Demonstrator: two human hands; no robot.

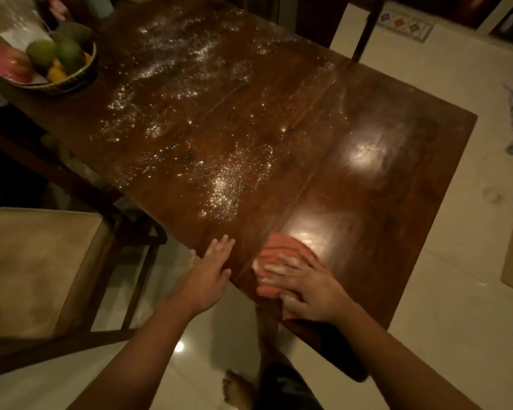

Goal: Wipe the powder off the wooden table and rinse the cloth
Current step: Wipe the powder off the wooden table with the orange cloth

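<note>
At the near corner of the wooden counter (382, 179), your right hand (305, 291) presses flat on the orange cloth (282, 250), fingers spread. Your left hand (211, 273) rests open at the edge. Powder (222, 187) lies beyond.

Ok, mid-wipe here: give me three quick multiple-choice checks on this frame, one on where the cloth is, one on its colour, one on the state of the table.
1. Where is the cloth?
A. under the right hand at the table's near end
B. in the fruit basket
C. on the chair seat

2. What colour is the cloth?
A. blue
B. orange-pink
C. white

3. How is the wooden table now?
A. wholly clean
B. powder remains over the middle and far parts
C. covered by a tablecloth

Answers: 1 A, the right hand presses flat on it by the near edge. 2 B, it shows orange-pink beyond the fingers. 3 B, white specks spread toward the basket.
</note>
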